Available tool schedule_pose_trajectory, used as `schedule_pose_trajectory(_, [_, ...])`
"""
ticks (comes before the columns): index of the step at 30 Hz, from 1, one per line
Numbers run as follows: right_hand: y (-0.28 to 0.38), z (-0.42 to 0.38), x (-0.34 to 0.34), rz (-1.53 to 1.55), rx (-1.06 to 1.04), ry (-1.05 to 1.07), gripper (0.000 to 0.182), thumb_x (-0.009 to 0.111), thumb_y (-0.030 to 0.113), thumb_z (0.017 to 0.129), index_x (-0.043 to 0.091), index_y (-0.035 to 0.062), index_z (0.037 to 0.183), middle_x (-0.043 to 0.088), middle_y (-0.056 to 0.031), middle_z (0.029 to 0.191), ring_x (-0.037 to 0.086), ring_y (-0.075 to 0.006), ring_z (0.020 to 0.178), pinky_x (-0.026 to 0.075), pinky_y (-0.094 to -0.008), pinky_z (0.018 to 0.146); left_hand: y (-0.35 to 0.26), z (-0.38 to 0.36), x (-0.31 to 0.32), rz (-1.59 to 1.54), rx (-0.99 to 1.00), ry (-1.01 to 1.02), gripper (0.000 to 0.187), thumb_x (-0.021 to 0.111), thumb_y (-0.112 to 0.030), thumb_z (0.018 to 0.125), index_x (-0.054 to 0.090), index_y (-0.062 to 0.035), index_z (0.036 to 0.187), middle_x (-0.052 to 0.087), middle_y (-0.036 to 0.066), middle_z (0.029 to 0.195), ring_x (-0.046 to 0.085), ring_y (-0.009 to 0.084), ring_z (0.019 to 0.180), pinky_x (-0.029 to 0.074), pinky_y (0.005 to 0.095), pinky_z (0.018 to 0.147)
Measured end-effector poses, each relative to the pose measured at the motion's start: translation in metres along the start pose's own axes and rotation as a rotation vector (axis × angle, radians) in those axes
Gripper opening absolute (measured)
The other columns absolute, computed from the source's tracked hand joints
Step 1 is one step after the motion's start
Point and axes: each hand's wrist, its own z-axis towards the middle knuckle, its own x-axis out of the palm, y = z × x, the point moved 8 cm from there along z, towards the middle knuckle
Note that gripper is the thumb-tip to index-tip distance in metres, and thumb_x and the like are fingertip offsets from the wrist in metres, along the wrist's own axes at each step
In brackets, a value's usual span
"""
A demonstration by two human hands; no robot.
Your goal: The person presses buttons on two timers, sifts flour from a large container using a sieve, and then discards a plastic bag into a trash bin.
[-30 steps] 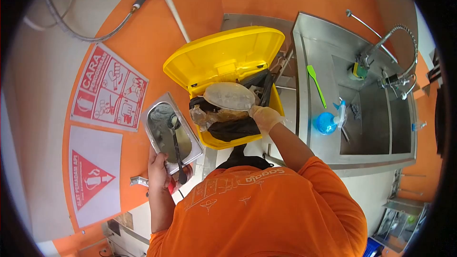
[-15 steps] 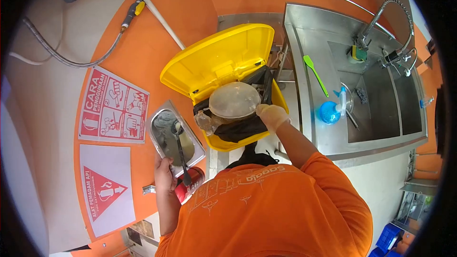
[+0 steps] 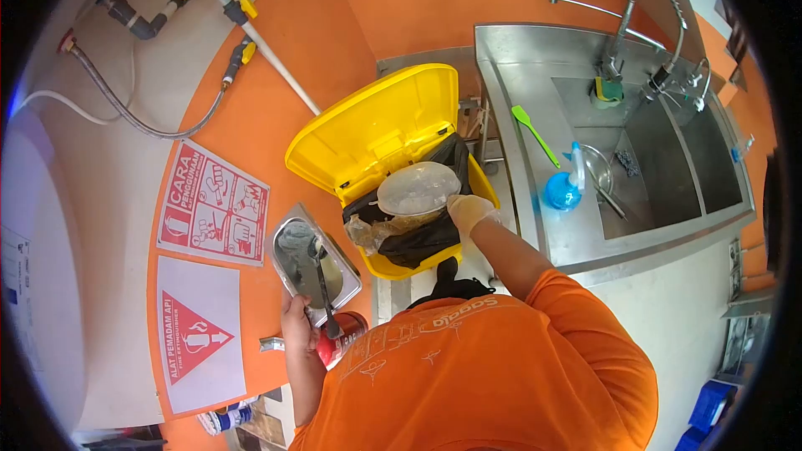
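Observation:
My left hand (image 3: 296, 323) grips the near end of a rectangular steel food pan (image 3: 349, 291), tilted beside the bin. Pale residue coats the inside of the pan, and a dark-handled ladle or spoon (image 3: 323, 284) rests in it. My right hand (image 3: 470, 213), in a thin clear glove, is closed on the rim of a round translucent lid-like piece (image 3: 420, 190). It is held over the open yellow bin (image 3: 482, 182). A black liner (image 3: 426, 244) and crumpled clear plastic (image 3: 361, 232) show inside the bin.
The bin's yellow lid (image 3: 380, 129) stands raised. To the right, a steel sink counter (image 3: 518, 179) carries a green spatula (image 3: 535, 134) and a blue spray bottle (image 3: 562, 190); a metal bowl (image 3: 597, 169) lies in the basin. A red extinguisher (image 3: 351, 330) is near my left wrist.
The view has shifted, so the bin and sink appear slightly elsewhere in the picture. Both hands keep their holds, and the round piece is still over the bin.

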Motion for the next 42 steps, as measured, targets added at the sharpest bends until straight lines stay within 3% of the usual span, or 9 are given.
schedule_pose_trajectory(3, [0.024,0.020,0.025,-0.338,-0.473,-0.178,0.023,0.039,0.020,0.084,0.055,0.0120,0.098,0.059,-0.0123,0.084,0.060,-0.0247,0.074,0.049,-0.0356,0.057,0.001,-0.002,0.002,-0.080,0.062,-0.024,0.040,0.038,-0.007,0.074,0.043,-0.0013,0.114,0.056,0.008,0.085,0.053,0.0102,0.051,0.042,0.0218,0.036])
schedule_pose_trajectory(6, [0.033,0.007,0.037,0.763,-0.149,0.541,0.029,0.040,0.027,0.086,0.055,0.0086,0.103,0.052,-0.0040,0.070,0.050,-0.0148,0.055,0.043,-0.0285,0.045,0.007,-0.006,-0.013,-0.040,0.021,0.064,0.041,0.038,-0.007,0.074,0.042,-0.0013,0.114,0.056,0.009,0.087,0.054,0.0121,0.053,0.044,0.0228,0.037])
schedule_pose_trajectory(16, [0.036,-0.202,-0.158,1.621,-0.341,0.434,0.041,0.044,0.033,0.087,0.048,0.0013,0.112,0.050,-0.0013,0.066,0.042,-0.0079,0.047,0.036,-0.0199,0.041,-0.019,-0.022,0.029,-0.043,0.084,0.159,0.040,0.044,-0.012,0.071,0.047,0.0026,0.108,0.055,0.012,0.097,0.056,0.0219,0.084,0.047,0.0301,0.062])
schedule_pose_trajectory(19, [-0.023,-0.289,-0.208,1.532,-0.289,-0.005,0.033,0.042,0.027,0.087,0.050,-0.0004,0.104,0.052,-0.0041,0.066,0.042,-0.0085,0.043,0.035,-0.0189,0.038,-0.016,-0.004,0.066,-0.023,0.153,0.364,0.037,0.043,-0.011,0.071,0.048,0.0026,0.106,0.055,0.011,0.096,0.055,0.0225,0.085,0.047,0.0314,0.067])
schedule_pose_trajectory(20, [-0.049,-0.319,-0.209,1.631,-0.253,-0.065,0.031,0.043,0.026,0.087,0.051,-0.0012,0.101,0.052,-0.0050,0.065,0.042,-0.0087,0.042,0.036,-0.0193,0.038,-0.023,-0.021,0.103,-0.015,0.115,0.545,0.057,0.040,-0.006,0.069,0.034,0.0018,0.125,0.048,0.012,0.115,0.048,0.0218,0.104,0.036,0.0297,0.090])
schedule_pose_trajectory(26, [-0.197,-0.552,-0.145,1.554,0.600,-1.354,0.029,0.050,0.030,0.082,0.051,0.0013,0.087,0.043,-0.0013,0.053,0.038,-0.0080,0.039,0.028,-0.0190,0.033,0.004,-0.110,0.304,0.200,-0.192,1.162,0.053,0.038,-0.002,0.072,0.035,-0.0016,0.125,0.047,0.011,0.116,0.046,0.0196,0.107,0.038,0.0290,0.088])
schedule_pose_trajectory(29, [-0.227,-0.634,-0.066,1.530,0.869,-1.528,0.028,0.051,0.029,0.082,0.049,0.0024,0.090,0.037,0.0023,0.051,0.034,-0.0062,0.037,0.027,-0.0186,0.032,0.065,-0.130,0.383,0.113,-0.382,1.360,0.038,0.041,-0.005,0.076,0.041,-0.0059,0.114,0.057,0.011,0.090,0.058,0.0213,0.078,0.049,0.0323,0.069])
schedule_pose_trajectory(35, [-0.239,-0.743,0.041,1.639,1.235,-1.897,0.020,0.050,0.029,0.083,0.050,0.0098,0.090,0.034,0.0049,0.050,0.031,-0.0043,0.036,0.026,-0.0172,0.032,0.222,-0.155,0.532,-0.046,-0.710,1.155,0.009,0.047,-0.002,0.074,0.050,-0.0052,0.081,0.055,0.005,0.083,0.054,0.0189,0.082,0.049,0.0417,0.073])
schedule_pose_trajectory(42, [-0.233,-0.828,0.087,1.539,1.418,-1.979,0.023,0.050,0.031,0.083,0.051,0.0099,0.091,0.031,0.0064,0.049,0.031,-0.0041,0.036,0.025,-0.0166,0.032,0.277,-0.116,0.666,-0.039,-0.319,0.833,0.026,0.046,-0.003,0.073,0.045,-0.0019,0.099,0.052,0.010,0.090,0.055,0.0226,0.079,0.049,0.0378,0.068])
